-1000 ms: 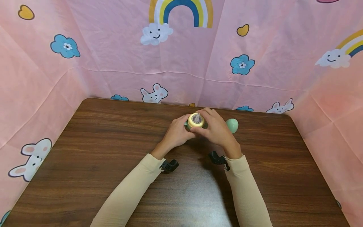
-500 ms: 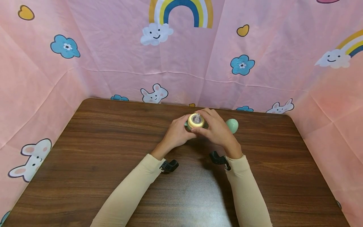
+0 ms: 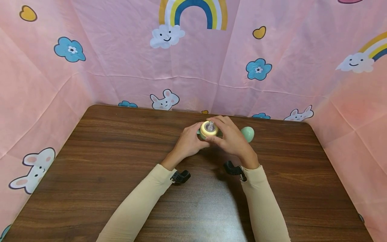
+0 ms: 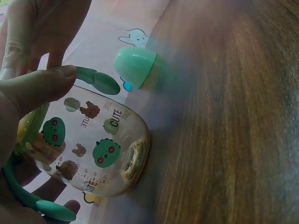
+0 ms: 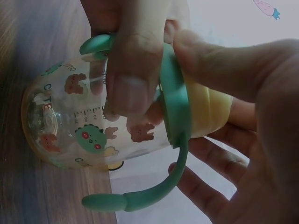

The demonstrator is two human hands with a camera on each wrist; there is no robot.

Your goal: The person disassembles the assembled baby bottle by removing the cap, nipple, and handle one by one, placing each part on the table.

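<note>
A clear baby bottle [image 4: 119, 133] with printed cartoon animals and green side handles [image 5: 152, 196] stands near the back of the table. Its screw collar [image 3: 208, 133] is yellow, and a see-through spout [image 3: 210, 125] sticks up from the middle. My left hand [image 3: 190, 141] grips the bottle from the left, its thumb lying across the front near a handle in the left wrist view. From the right, my right hand [image 3: 229, 137] holds the yellow collar between thumb and fingers. A rounded pale green cap [image 3: 248, 134] sits beside my right hand, touched by neither hand.
The brown wooden table [image 3: 121, 168] ends in a back edge just behind the bottle. Pink printed cloth [image 3: 199, 60] hangs along the back and both sides. Black wrist mounts [image 3: 180, 176] stick out from both sleeves.
The thumb of my right hand has slid slightly rightward along the near side of the collar, its wrist shifting a little with it. My left hand, the bottle and the cap keep their places.
</note>
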